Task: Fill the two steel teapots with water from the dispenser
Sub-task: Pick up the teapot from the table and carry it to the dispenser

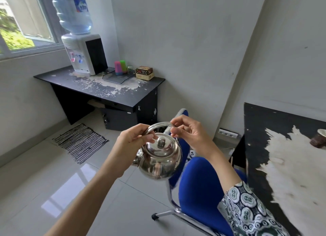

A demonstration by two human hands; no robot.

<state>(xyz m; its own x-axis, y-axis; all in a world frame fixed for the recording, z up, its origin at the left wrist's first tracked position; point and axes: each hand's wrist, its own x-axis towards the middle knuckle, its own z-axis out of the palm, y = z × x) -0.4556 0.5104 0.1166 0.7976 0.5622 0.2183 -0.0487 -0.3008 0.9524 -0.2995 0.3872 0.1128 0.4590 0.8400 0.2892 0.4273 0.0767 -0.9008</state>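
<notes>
Both hands, left (pixel 135 141) and right (pixel 187 130), gripping steel teapot (pixel 159 162) handle; dispenser (pixel 82 54) bottle label unreadable.

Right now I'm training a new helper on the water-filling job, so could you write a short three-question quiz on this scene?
1. True or false: the lid is off the shiny steel teapot.
2. Which hands hold the teapot's curved metal handle? A) left hand only B) right hand only C) both
3. Fill in: the white water dispenser with the blue bottle stands on the worn black ____.

Key: 1 false, the knobbed lid sits on the pot. 2 C, one hand at each end of the handle. 3 desk, across the room by the window; the teapot is held in the air above the blue chair.
</notes>
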